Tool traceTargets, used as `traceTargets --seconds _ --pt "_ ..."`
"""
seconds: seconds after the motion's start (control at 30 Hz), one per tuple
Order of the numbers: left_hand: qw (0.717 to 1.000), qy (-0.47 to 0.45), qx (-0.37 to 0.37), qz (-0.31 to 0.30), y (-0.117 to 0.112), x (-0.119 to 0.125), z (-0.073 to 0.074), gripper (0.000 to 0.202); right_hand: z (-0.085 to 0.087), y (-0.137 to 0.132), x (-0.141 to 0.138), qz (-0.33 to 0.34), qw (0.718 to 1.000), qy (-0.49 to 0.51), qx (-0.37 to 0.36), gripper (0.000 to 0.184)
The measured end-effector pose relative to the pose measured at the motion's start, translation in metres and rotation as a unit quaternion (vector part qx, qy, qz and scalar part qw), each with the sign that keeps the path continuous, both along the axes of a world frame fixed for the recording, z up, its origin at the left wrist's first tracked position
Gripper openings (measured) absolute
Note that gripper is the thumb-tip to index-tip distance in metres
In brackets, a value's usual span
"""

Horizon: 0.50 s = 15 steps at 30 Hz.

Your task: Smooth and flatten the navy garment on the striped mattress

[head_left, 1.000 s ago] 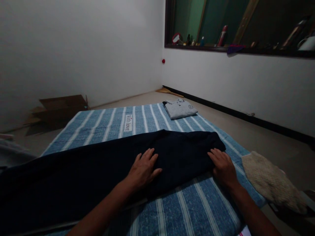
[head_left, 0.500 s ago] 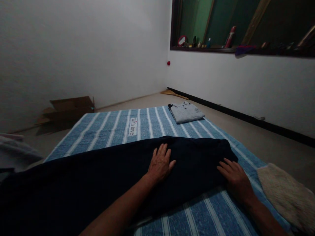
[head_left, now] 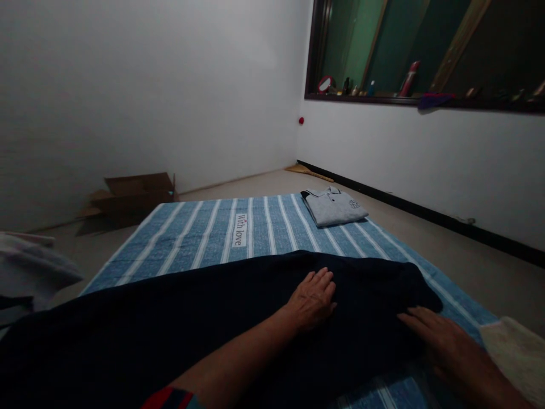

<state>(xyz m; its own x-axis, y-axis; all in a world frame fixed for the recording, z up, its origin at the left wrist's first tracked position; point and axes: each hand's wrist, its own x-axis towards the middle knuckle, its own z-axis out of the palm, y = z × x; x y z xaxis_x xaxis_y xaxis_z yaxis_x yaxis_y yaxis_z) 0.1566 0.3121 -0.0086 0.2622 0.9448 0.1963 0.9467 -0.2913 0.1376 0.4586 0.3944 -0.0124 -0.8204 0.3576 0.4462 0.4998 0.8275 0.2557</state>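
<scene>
A dark navy garment [head_left: 238, 307], long like a pair of trousers, lies spread across the striped blue-and-white bed cover [head_left: 200, 227]. My left hand [head_left: 310, 298] rests flat on the cloth near its middle, palm down, holding nothing. At the garment's right end is my right hand [head_left: 451, 341], its fingers stretched over the edge and slightly blurred. Its thumb side is partly hidden. Beyond the garment, a folded grey polo shirt [head_left: 336, 208] with a dark-trimmed collar sits near the far right corner of the cover.
A cardboard box [head_left: 138, 199] stands open on the floor at the left. Pale cloth [head_left: 38, 267] shows at the left edge, and a cream fluffy item [head_left: 517, 352] at the lower right. A broom [head_left: 313, 171] lies by the wall. Small items line the window sill [head_left: 383, 101].
My left hand has slid right across the garment. The right hand has shifted slightly nearer and right along its end. The view has tilted a little upward and left.
</scene>
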Motion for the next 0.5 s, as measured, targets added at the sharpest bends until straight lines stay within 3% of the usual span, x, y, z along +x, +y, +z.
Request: traceTargets --seconds 0.1,0.23,0.37,0.5 --pt "1.0 -0.022 0.022 0.003 -0.001 -0.003 -0.01 0.035 0.041 -0.007 -0.041 0.019 0.991 0.004 -0.134 0.043" --pt "0.998 -0.046 0.045 0.007 -0.004 -0.004 -0.017 0.034 0.086 0.004 -0.132 0.011 0.965 -0.028 -0.261 0.039" --pt "0.998 -0.048 0.047 -0.007 -0.004 -0.005 -0.018 0.035 0.102 0.037 -0.227 -0.002 0.942 -0.13 -0.309 0.04" --pt "0.997 -0.052 0.057 0.001 -0.005 -0.006 -0.019 0.038 0.1 0.062 -0.287 0.043 0.904 -0.218 -0.364 0.033"
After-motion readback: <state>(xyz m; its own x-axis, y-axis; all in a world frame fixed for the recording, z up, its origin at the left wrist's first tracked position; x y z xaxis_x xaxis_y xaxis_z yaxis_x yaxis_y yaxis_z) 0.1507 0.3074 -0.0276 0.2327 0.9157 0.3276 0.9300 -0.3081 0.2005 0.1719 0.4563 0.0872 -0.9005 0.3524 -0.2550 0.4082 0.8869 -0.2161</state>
